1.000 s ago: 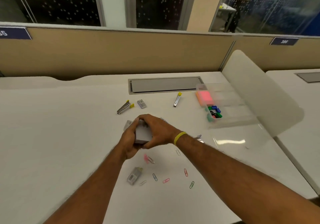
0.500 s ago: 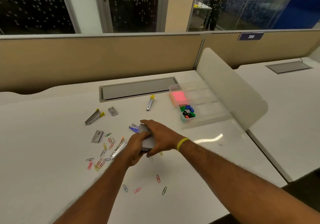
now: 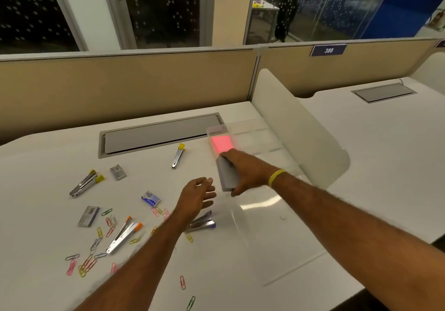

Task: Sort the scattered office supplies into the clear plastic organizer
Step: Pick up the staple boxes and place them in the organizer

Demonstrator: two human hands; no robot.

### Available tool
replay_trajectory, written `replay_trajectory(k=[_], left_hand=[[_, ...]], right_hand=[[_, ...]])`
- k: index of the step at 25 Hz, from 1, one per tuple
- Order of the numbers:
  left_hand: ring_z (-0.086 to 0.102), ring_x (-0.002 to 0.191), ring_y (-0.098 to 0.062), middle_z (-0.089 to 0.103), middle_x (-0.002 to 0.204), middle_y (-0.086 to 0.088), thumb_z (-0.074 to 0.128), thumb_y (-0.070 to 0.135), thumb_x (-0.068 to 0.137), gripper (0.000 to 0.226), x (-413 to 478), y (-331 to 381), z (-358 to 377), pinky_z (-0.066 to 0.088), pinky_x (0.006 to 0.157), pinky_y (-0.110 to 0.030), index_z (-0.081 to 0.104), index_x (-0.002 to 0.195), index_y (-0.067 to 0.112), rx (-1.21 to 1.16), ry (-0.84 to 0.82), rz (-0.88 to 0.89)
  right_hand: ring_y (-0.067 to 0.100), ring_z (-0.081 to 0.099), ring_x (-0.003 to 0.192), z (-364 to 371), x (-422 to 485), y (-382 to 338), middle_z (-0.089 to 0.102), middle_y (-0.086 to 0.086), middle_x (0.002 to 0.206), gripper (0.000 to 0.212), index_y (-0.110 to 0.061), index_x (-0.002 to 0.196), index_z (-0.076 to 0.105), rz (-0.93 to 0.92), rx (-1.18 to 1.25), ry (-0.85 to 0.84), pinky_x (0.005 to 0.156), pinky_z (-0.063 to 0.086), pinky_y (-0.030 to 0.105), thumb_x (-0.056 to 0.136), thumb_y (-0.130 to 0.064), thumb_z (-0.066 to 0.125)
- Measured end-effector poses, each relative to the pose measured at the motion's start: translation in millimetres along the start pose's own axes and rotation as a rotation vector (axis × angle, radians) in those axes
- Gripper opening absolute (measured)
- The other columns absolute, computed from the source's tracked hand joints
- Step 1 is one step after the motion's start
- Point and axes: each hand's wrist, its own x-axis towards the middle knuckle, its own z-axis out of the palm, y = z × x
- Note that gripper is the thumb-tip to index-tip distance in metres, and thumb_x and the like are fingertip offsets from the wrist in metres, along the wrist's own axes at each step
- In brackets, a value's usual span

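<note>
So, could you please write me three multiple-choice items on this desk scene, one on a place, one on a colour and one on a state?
1. Where is the grey block that the right hand grips?
A. By the pink notes at the clear organizer
B. Among the paper clips
C. On the neighbouring desk

2. What colour is the wristband on the right wrist?
A. Blue
B. Yellow
C. Red

3. What is the left hand doing?
A. Gripping a stapler
B. Pinching a paper clip
C. Open, holding nothing

Answers: 1 A, the block's far end sits next to the pink notes; 2 B, the band is plainly yellow; 3 C, its fingers are spread and empty.
</note>
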Motion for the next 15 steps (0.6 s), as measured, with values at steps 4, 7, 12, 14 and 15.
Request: replay_trajectory(k=[4,7,12,14,15], left_hand=[[0.066,0.099,-0.021,0.068,0.108,-0.005,0.056,0.03,0.095,0.032,28.7,-2.0,0.0,0.056,0.083,-0.037,0.057,0.122,0.013,0.068,0.104,-0.001],[0.066,0.099,-0.018,0.068,0.109,-0.003,0.055,0.029,0.096,0.02,45.8,-4.5,2.7,0.056,0.084,-0.036,0.06,0.113,0.021,0.103,0.117,0.005],[0.065,0.097,-0.014,0.066,0.108,0.001,0.06,0.03,0.093,0.027,65.3,-3.6,11.6,0.056,0.081,-0.032,0.058,0.119,0.021,0.178,0.121,0.015],[0.064,0.098,-0.014,0.064,0.107,0.002,0.061,0.029,0.092,0.03,72.3,-2.6,17.0,0.055,0.085,-0.034,0.055,0.121,0.022,0.218,0.107,0.007],[0.063,0.1,-0.016,0.063,0.107,0.002,0.061,0.029,0.092,0.032,76.8,-2.1,19.6,0.054,0.089,-0.037,0.054,0.123,0.022,0.24,0.102,0.004]], right_hand=[[0.021,0.046,0.119,-37.5,27.5,63.2,0.043,0.004,0.136,0.119,-0.017,0.145,0.025,0.059,-0.148,-0.03,0.097,0.043,0.032,0.05,-0.045,0.091],[0.019,0.046,0.116,-59.4,59.0,102.2,0.046,0.003,0.132,0.112,-0.018,0.141,0.032,0.099,-0.199,-0.09,0.096,0.044,0.032,0.05,-0.044,0.092],[0.021,0.047,0.117,-65.4,113.3,144.3,0.046,0.003,0.133,0.113,-0.017,0.142,0.032,0.13,-0.202,-0.171,0.098,0.045,0.035,0.049,-0.043,0.093],[0.022,0.047,0.117,-60.5,131.1,153.8,0.046,0.004,0.133,0.115,-0.017,0.142,0.032,0.119,-0.218,-0.211,0.1,0.044,0.036,0.049,-0.044,0.093],[0.022,0.047,0.118,-58.2,139.6,158.1,0.046,0.004,0.133,0.116,-0.017,0.143,0.032,0.112,-0.231,-0.232,0.1,0.044,0.036,0.048,-0.045,0.093]])
